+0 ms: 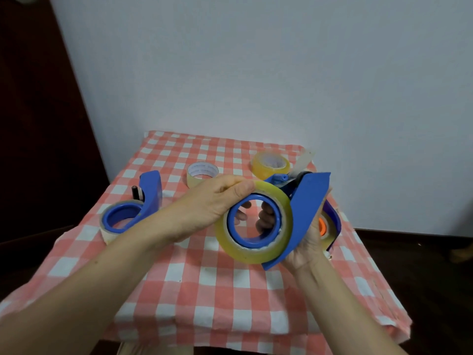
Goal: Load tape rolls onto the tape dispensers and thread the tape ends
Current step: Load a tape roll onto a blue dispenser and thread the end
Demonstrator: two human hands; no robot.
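Observation:
I hold a blue tape dispenser above the table, with a yellowish clear tape roll seated on its blue hub. My right hand grips the dispenser from below, fingers showing through the hub opening. My left hand grips the upper left rim of the roll. A strip of clear tape sticks up from the dispenser's far end. On the left of the table lies a second blue dispenser with a clear roll on it.
The small table wears a red-and-white checked cloth. Two loose rolls lie at the back: a pale one and a yellow one. Behind my right hand sits another dispenser with an orange core. A white wall stands behind.

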